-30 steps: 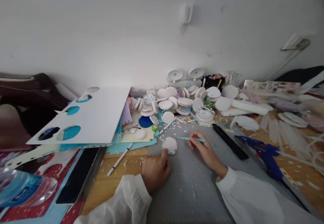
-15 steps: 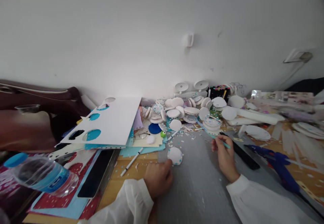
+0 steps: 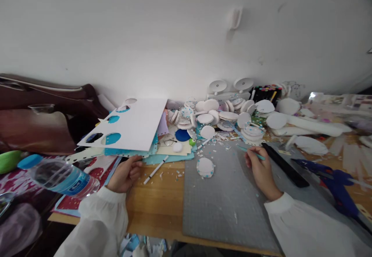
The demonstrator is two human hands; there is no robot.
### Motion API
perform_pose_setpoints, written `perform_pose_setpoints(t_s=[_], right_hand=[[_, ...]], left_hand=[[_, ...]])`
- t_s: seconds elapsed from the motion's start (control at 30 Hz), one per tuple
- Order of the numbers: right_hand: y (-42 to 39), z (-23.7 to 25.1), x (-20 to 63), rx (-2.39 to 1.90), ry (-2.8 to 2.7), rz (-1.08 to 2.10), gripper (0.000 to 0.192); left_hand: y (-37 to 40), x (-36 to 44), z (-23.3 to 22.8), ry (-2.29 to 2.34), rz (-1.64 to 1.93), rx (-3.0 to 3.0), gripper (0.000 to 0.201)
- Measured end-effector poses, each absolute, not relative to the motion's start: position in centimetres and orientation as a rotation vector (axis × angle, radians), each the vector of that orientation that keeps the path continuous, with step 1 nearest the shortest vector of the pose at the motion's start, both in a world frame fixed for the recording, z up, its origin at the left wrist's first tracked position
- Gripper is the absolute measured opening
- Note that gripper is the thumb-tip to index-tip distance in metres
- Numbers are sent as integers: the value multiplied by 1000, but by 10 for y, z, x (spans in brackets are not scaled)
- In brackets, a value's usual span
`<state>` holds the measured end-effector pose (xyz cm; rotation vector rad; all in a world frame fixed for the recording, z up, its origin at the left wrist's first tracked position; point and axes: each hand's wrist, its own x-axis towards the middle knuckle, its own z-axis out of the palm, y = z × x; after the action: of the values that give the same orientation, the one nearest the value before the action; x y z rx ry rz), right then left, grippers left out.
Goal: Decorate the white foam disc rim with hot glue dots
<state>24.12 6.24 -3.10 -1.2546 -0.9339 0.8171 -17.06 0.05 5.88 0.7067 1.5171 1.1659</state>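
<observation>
My right hand (image 3: 261,172) is closed around a slim teal pen-like tool (image 3: 259,156), its thin end pointing left above the grey cutting mat (image 3: 221,203). My left hand (image 3: 124,174) rests at the near edge of the paper stack, below a white sheet with round cut-outs (image 3: 142,127). Its fingers are curled; whatever they hold, if anything, is hidden. Between the hands, a round white disc (image 3: 205,168) with small blue dots along its rim lies on the mat, untouched.
Many white discs (image 3: 205,118) are heaped along the back. A capped white pen (image 3: 156,170) lies on the wood. At right are a black bar-shaped object (image 3: 286,166) and a blue glue gun (image 3: 334,179). A water bottle (image 3: 62,177) leans at left.
My left hand has left the white disc and moved left to the paper stack. My right hand still holds the teal tool. The view has shifted down and left.
</observation>
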Motion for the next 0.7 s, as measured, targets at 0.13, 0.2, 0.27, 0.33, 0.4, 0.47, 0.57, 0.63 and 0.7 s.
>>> perform_pose_setpoints(t_s=[0.13,0.2,0.27,0.33,0.4,0.47,0.57,0.63,0.7], right_hand=[[62,-31,242,-1269,-932,817,29],[62,-31,242,-1272,-938,820,28],[62,-31,242,-1275,-950,824,27],[62,-30,241,-1277,-963,827,26],[62,-29,241,-1279,-968,831,26],[61,-28,241,-1279,-968,834,26],[61,-27,240,-1278,-971,834,25],[60,-26,240,-1280,-978,833,25],[60,-26,240,-1284,-986,831,25]], left_hand=[[4,-171,49,1487,1151,578,21],[6,-171,45,1484,1141,551,24],[8,-172,44,1479,1154,556,28],[13,-172,44,1477,1195,586,28],[18,-171,45,1493,1246,624,25],[25,-168,45,1527,1293,660,22],[31,-164,43,1577,1330,700,19],[32,-163,42,1595,1331,712,18],[30,-164,42,1600,1324,709,17]])
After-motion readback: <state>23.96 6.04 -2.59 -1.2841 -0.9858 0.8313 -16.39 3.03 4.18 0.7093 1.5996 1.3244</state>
